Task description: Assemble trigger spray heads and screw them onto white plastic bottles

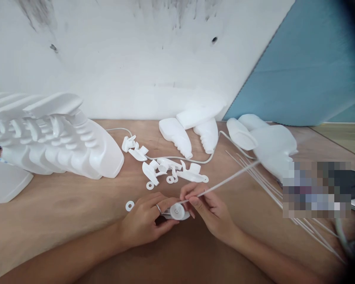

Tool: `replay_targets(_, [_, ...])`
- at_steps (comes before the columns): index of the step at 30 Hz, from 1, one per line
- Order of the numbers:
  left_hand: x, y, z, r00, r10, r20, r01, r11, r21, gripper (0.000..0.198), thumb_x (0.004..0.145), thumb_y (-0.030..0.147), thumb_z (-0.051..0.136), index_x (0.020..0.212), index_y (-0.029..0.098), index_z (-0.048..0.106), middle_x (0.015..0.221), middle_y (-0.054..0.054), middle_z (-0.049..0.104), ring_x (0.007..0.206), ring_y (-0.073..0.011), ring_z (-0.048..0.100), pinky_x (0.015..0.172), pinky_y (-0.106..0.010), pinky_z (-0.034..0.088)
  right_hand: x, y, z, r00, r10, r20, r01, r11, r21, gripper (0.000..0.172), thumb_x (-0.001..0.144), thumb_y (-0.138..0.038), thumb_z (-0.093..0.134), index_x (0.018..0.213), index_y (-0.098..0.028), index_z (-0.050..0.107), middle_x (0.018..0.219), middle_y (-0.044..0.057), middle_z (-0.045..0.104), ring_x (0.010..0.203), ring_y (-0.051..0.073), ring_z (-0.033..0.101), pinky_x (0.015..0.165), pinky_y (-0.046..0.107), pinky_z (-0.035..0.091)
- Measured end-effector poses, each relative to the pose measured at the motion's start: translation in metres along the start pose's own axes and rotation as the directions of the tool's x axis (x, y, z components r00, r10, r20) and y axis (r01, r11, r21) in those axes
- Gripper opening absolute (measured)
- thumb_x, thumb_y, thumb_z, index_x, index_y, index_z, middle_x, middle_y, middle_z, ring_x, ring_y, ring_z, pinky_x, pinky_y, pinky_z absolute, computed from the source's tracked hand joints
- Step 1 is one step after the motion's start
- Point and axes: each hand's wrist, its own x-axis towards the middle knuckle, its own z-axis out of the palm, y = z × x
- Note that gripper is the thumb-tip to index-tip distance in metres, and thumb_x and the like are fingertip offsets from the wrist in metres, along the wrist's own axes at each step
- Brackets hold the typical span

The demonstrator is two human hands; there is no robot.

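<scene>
My left hand (149, 217), with a ring on one finger, is closed around a white trigger sprayer head (177, 212) low over the table. The round collar of the sprayer head faces up towards me. Between the fingertips of my right hand (211, 209) is a thin white plastic tube (229, 174), slanting up to the right. Its lower end is close to the collar; my fingers hide whether it touches. Just beyond my hands lie several loose sprayer heads (190, 172) and flat white washers (150, 185). One washer (130, 205) rests beside my left hand.
A row of white bottles (100, 150) stands at the left. More white bottles lie at the back middle (175, 136) and right (273, 146). Several thin tubes (266, 185) are on the wooden table at the right. A white cable (195, 161) winds across. A stained white wall (121, 59) rises behind.
</scene>
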Motion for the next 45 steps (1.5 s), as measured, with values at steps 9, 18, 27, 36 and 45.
replay_targets(9, [0.0, -0.001, 0.001, 1.0, -0.007, 0.003, 0.007, 1.0, 0.011, 0.036, 0.091, 0.027, 0.06, 0.126, 0.023, 0.056, 0.095, -0.004, 0.068, 0.085, -0.0163, 0.062, 0.074, -0.026, 0.049, -0.003, -0.01, 0.0, 0.98, -0.184, 0.071, 0.196, 0.949, -0.247, 0.011, 0.098, -0.024, 0.048, 0.094, -0.024, 0.059, 0.093, 0.002, 0.06, 0.082, 0.014, 0.059, 0.072, 0.028, 0.048])
replay_targets(18, [0.0, -0.001, 0.001, 0.995, -0.096, 0.015, 0.095, 0.995, 0.017, 0.038, 0.089, 0.03, 0.062, 0.126, 0.022, 0.057, 0.09, -0.003, 0.065, 0.078, -0.0145, 0.061, 0.069, -0.023, 0.049, 0.005, -0.008, -0.001, 0.991, -0.1, 0.091, 0.127, 0.922, -0.367, 0.017, 0.098, -0.018, 0.046, 0.082, -0.02, 0.052, 0.09, 0.002, 0.057, 0.085, 0.014, 0.055, 0.076, 0.028, 0.042])
replay_targets(27, [0.001, 0.0, 0.002, 1.0, -0.012, -0.023, 0.013, 0.999, 0.031, 0.032, 0.09, 0.027, 0.061, 0.121, 0.021, 0.059, 0.09, -0.003, 0.068, 0.08, -0.0157, 0.062, 0.072, -0.026, 0.049, 0.005, -0.008, 0.0, 0.999, -0.011, 0.037, 0.022, 0.948, -0.318, 0.018, 0.1, -0.026, 0.046, 0.084, -0.02, 0.053, 0.085, 0.002, 0.058, 0.073, 0.012, 0.055, 0.064, 0.023, 0.044])
replay_targets(36, [0.002, 0.0, 0.002, 1.0, -0.021, 0.018, 0.02, 0.999, 0.033, 0.028, 0.091, 0.028, 0.06, 0.117, 0.019, 0.062, 0.086, -0.003, 0.065, 0.077, -0.016, 0.058, 0.068, -0.025, 0.047, 0.003, -0.01, 0.001, 0.993, -0.04, 0.113, 0.071, 0.956, -0.286, 0.02, 0.1, -0.028, 0.043, 0.084, -0.021, 0.051, 0.083, 0.001, 0.057, 0.07, 0.012, 0.054, 0.062, 0.023, 0.043])
replay_targets(45, [0.002, 0.0, 0.001, 1.0, -0.018, 0.02, 0.017, 0.999, 0.04, 0.029, 0.091, 0.03, 0.059, 0.118, 0.019, 0.061, 0.086, -0.003, 0.065, 0.076, -0.0158, 0.057, 0.067, -0.024, 0.046, 0.005, -0.012, 0.0, 0.987, -0.06, 0.146, 0.11, 0.924, -0.367, 0.019, 0.102, -0.028, 0.04, 0.088, -0.021, 0.051, 0.081, 0.001, 0.056, 0.07, 0.013, 0.053, 0.062, 0.024, 0.043])
